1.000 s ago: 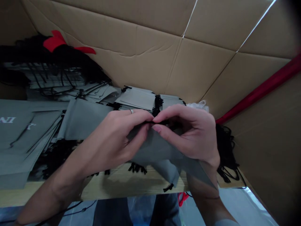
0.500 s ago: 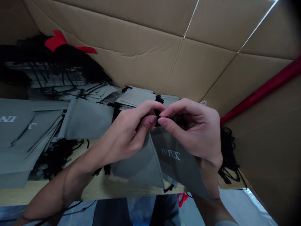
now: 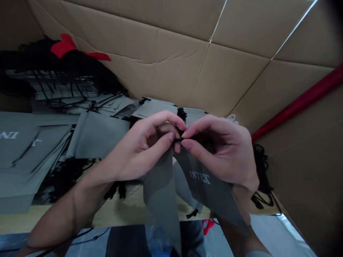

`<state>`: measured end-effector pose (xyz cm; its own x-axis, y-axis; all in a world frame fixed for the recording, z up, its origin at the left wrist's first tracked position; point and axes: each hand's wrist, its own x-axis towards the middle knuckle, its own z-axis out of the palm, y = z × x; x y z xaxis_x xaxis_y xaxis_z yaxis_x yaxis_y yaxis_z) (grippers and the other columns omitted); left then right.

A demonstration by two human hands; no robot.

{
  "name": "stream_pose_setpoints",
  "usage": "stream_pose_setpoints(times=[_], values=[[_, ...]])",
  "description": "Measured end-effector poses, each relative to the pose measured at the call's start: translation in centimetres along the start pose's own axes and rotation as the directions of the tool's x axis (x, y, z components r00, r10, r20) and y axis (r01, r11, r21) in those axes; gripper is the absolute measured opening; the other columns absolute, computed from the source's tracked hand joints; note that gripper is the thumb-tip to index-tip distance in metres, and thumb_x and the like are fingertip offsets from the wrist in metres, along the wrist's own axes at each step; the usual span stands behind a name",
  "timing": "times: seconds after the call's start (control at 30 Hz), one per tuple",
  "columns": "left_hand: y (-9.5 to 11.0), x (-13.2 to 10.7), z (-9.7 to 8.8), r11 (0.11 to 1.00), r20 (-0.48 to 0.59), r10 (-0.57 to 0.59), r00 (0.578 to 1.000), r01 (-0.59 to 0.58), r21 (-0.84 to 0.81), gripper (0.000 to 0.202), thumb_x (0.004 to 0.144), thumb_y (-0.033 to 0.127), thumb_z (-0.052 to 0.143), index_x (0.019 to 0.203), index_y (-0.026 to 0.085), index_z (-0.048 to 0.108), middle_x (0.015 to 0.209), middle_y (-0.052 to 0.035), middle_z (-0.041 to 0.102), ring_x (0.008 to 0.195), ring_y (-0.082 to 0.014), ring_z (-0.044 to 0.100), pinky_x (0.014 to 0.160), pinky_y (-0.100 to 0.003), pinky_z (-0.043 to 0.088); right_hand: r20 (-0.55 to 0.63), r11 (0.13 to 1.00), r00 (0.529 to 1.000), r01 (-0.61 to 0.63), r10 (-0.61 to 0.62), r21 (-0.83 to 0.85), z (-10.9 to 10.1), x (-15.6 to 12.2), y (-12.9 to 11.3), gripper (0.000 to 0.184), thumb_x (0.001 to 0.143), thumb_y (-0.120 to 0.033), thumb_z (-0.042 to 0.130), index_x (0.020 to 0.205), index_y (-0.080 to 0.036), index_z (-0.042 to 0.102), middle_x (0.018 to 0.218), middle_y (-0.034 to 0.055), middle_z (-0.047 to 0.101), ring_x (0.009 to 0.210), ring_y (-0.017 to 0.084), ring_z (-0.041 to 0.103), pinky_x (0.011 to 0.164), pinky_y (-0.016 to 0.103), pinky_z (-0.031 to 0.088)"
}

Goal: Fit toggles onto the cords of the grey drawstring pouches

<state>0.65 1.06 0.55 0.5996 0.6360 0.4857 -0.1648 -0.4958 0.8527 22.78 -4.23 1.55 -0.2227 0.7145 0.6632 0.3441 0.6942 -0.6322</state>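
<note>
My left hand (image 3: 146, 148) and my right hand (image 3: 223, 151) meet above the table, thumbs and forefingers pinched. Between the fingertips runs a short bit of black cord (image 3: 178, 140), gripped from both sides. Below hangs a grey drawstring pouch (image 3: 211, 196) marked INTEX, under my right hand. A second grey fabric panel (image 3: 162, 192) drops from beneath my left hand; whether both belong to one pouch I cannot tell. Another grey pouch (image 3: 100, 135) lies flat left of my left wrist. The cord's knot or ends are hidden by my fingers.
Grey pouches (image 3: 18, 160) are stacked at the left, with black cord ends (image 3: 64, 178) beside them. Behind lies a black cord bundle (image 3: 88, 62) with a red strip (image 3: 64, 46). More cords (image 3: 261, 175) lie right. Cardboard walls (image 3: 171, 46) enclose the wooden table (image 3: 128, 210).
My left thumb has straightened and a black cord now shows between the fingertips. The left grey panel has swung inward and hangs lower; the INTEX pouch has shifted slightly right.
</note>
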Motion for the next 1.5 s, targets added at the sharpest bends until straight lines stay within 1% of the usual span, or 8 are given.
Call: stream_pose_setpoints(times=[0.3,0.4,0.53,0.73,1.0,1.13,1.27,1.5], values=[[-0.5,0.2,0.7,0.999,-0.057,-0.01,0.998,0.013,0.049,0.015,0.095,0.015,0.078,0.108,0.019,0.071,0.093,-0.0013,0.079,0.08,-0.0129,0.074,0.076,-0.023,0.06,0.101,0.97,0.99,0.119,-0.099,-0.211,-0.6,0.1,-0.2,0.012,0.102,-0.014,0.083,0.103,-0.026,0.079,0.095,-0.0037,0.084,0.081,0.014,0.075,0.078,0.031,0.061],[-0.7,0.3,0.9,0.989,0.044,-0.092,0.995,0.086,0.118,0.002,0.098,0.02,0.07,0.098,0.019,0.069,0.088,0.0002,0.074,0.081,-0.0146,0.069,0.073,-0.025,0.057,0.141,0.964,0.983,0.147,-0.117,-0.221,-0.3,0.2,-0.3,0.014,0.103,-0.014,0.079,0.101,-0.027,0.077,0.095,-0.0031,0.083,0.081,0.016,0.075,0.077,0.032,0.062],[-0.9,0.3,0.8,0.952,0.128,-0.194,0.973,0.155,0.265,0.021,0.104,0.025,0.057,0.085,0.018,0.064,0.076,0.0025,0.063,0.073,-0.0131,0.057,0.062,-0.025,0.043,0.15,0.956,0.982,0.148,-0.113,-0.252,-0.3,0.3,0.1,0.014,0.103,-0.015,0.079,0.1,-0.028,0.076,0.091,-0.0026,0.083,0.078,0.018,0.075,0.073,0.034,0.062],[-1.4,-0.2,0.9,0.78,0.156,0.076,0.985,-0.156,0.606,0.02,0.103,0.017,0.047,0.084,0.019,0.055,0.069,0.0055,0.051,0.06,-0.0099,0.042,0.06,-0.033,0.028,0.111,0.975,0.991,0.096,-0.074,-0.202,-0.5,0.3,0.5,0.012,0.1,-0.018,0.086,0.098,-0.028,0.081,0.091,-0.0033,0.086,0.073,0.016,0.075,0.07,0.032,0.061],[-0.2,-0.7,0.5,0.757,0.225,0.15,0.963,-0.258,0.6,0.022,0.095,0.01,0.044,0.078,0.022,0.037,0.066,0.0065,0.031,0.056,-0.0099,0.028,0.057,-0.034,0.024,0.028,0.999,0.999,0.034,-0.033,-0.032,0.2,0.1,0.2,0.019,0.097,-0.007,0.079,0.091,-0.025,0.079,0.081,-0.0036,0.079,0.07,0.014,0.07,0.061,0.028,0.055],[-0.5,-0.7,0.9,0.655,0.086,0.135,0.987,-0.154,0.74,0.02,0.096,0.016,0.044,0.077,0.021,0.046,0.065,0.0057,0.036,0.057,-0.0101,0.031,0.059,-0.035,0.022,0.003,0.99,0.997,0.076,-0.076,-0.123,1.1,-0.1,0.6,0.02,0.099,-0.006,0.075,0.098,-0.025,0.076,0.09,-0.0014,0.079,0.077,0.016,0.071,0.071,0.03,0.06],[-0.7,-0.2,0.9,0.732,-0.022,0.031,0.999,-0.008,0.682,0.024,0.095,0.02,0.045,0.074,0.019,0.055,0.062,0.0057,0.04,0.056,-0.0092,0.035,0.057,-0.031,0.026,0.019,0.971,0.987,0.16,-0.159,-0.176,1.8,-0.1,0.8,0.015,0.101,-0.009,0.076,0.105,-0.023,0.075,0.099,-0.0007,0.082,0.08,0.014,0.072,0.08,0.029,0.063],[0.0,-0.7,0.5,0.617,0.093,0.036,0.995,-0.095,0.782,0.027,0.104,0.022,0.04,0.088,0.018,0.062,0.071,0.0019,0.06,0.06,-0.0128,0.05,0.061,-0.034,0.032,0.12,0.97,0.985,0.142,-0.12,-0.197,1.1,0.5,1.0,0.008,0.101,-0.011,0.076,0.099,-0.018,0.075,0.089,-0.0031,0.076,0.078,0.009,0.069,0.076,0.023,0.058]])
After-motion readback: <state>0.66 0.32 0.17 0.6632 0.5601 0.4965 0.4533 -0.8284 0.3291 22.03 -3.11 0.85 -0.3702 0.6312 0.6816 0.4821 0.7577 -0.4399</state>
